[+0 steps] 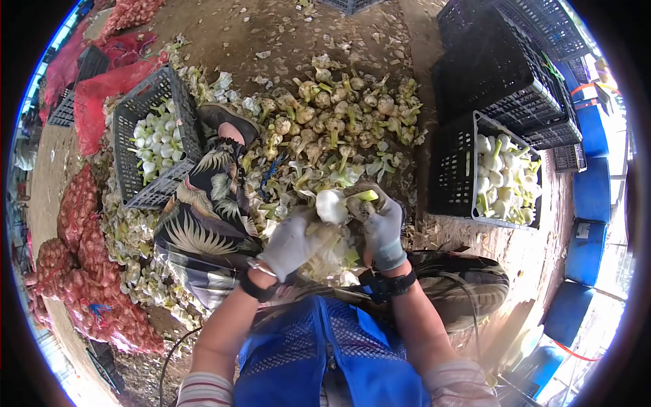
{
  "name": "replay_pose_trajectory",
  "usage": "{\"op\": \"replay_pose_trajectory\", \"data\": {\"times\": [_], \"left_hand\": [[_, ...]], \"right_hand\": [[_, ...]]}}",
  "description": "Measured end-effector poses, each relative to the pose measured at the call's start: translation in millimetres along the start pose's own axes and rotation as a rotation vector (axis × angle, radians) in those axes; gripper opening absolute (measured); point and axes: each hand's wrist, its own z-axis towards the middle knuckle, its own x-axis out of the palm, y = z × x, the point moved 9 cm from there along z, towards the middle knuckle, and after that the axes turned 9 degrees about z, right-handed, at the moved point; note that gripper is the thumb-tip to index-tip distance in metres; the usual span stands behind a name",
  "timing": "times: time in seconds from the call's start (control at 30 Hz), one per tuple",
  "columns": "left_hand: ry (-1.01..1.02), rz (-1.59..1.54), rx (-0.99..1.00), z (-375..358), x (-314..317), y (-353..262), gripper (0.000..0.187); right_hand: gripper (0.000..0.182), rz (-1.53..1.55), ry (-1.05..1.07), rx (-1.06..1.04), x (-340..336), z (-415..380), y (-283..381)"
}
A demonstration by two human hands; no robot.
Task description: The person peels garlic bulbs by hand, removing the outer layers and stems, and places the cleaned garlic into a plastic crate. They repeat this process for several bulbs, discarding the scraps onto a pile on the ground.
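Note:
A white garlic bulb (331, 205) with a green stem is held between both gloved hands in front of my lap. My left hand (293, 241) grips it from below and to the left. My right hand (381, 224) closes on the stem side at the right. Just beyond the hands lies a big heap of unpeeled garlic bulbs (342, 112) on the dirt floor. Loose peelings and husks (291, 178) are strewn between the heap and my legs.
A black crate (466, 178) with peeled white garlic stands at the right, with stacked black crates (505, 68) behind it. Another crate of garlic (154, 139) sits at the left by my outstretched leg (203, 203). Red mesh sacks (85, 271) line the left side. Blue barrels (590, 193) stand at far right.

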Motion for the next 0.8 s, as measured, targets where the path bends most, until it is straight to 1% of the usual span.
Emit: {"op": "replay_pose_trajectory", "data": {"times": [0.03,0.07,0.1,0.17,0.2,0.23,0.3,0.33,0.37,0.43,0.47,0.5,0.57,0.6,0.63,0.7,0.73,0.8], "left_hand": [[-0.035,-0.024,-0.022,2.1,5.6,-2.4,0.045],[0.054,-0.116,-0.119,0.7,11.0,-8.9,0.040],[0.063,-0.120,-0.118,-4.1,15.8,-8.1,0.040],[0.183,0.096,-0.193,-18.1,30.6,9.3,0.029],[0.249,0.312,-0.089,-19.7,33.2,10.1,0.025],[0.251,0.311,-0.085,-19.7,34.5,15.4,0.025],[-0.247,0.298,0.027,-9.0,-15.1,-7.4,0.025],[-0.350,0.299,0.120,-4.3,-28.3,-24.9,0.026],[-0.355,0.304,0.114,3.4,-35.0,-23.2,0.026],[0.029,0.051,0.163,18.2,-14.0,-20.8,0.040],[0.217,0.065,-0.041,18.7,-0.3,-9.1,0.028],[0.220,0.065,-0.036,18.1,4.3,-19.4,0.028],[0.142,-0.123,0.155,6.3,12.5,-57.1,0.017],[0.218,-0.184,0.184,-3.1,22.4,-64.3,0.008],[0.141,-0.093,0.285,-13.4,17.6,-78.5,0.006],[0.241,-0.456,-0.043,-24.1,34.4,-41.7,0.025],[0.241,-0.456,-0.042,-22.9,33.4,-30.3,0.025],[-0.034,-0.381,-0.200,-13.8,7.1,8.7,0.046]], "right_hand": [[0.013,0.013,-0.110,0.055,-7.4,-1.1,-7.4],[0.014,0.026,-0.228,0.108,-18.8,-4.3,-13.4],[0.014,0.023,-0.237,0.110,-24.5,-5.3,-13.1],[0.024,0.397,-0.330,0.197,-39.3,-4.9,-22.0],[0.026,0.465,-0.299,0.207,-38.5,-3.9,-15.8],[0.026,0.465,-0.302,0.203,-42.9,-3.0,-16.4],[0.028,0.703,-0.221,0.337,-30.9,-4.4,-29.5],[0.030,0.744,-0.203,0.349,-21.9,-9.4,-28.3],[0.030,0.745,-0.195,0.355,-19.4,-11.6,-29.9],[0.030,-0.375,0.217,-0.054,3.0,-10.1,2.4],[0.029,-0.771,0.239,-0.363,-6.4,-13.3,-6.3],[0.029,-0.774,0.234,-0.365,0.0,-12.9,0.5],[0.027,-0.256,0.018,-0.163,-13.2,-5.6,3.1],[0.026,0.393,-0.145,0.132,-28.1,1.6,-27.9],[0.023,0.493,-0.293,0.247,-40.1,-1.6,-40.5],[0.016,0.503,-0.396,0.194,-48.2,-3.9,-34.0],[0.016,0.503,-0.395,0.193,-47.2,-4.7,-34.5],[0.013,0.186,-0.445,0.110,-52.1,-9.6,-24.8]]}}
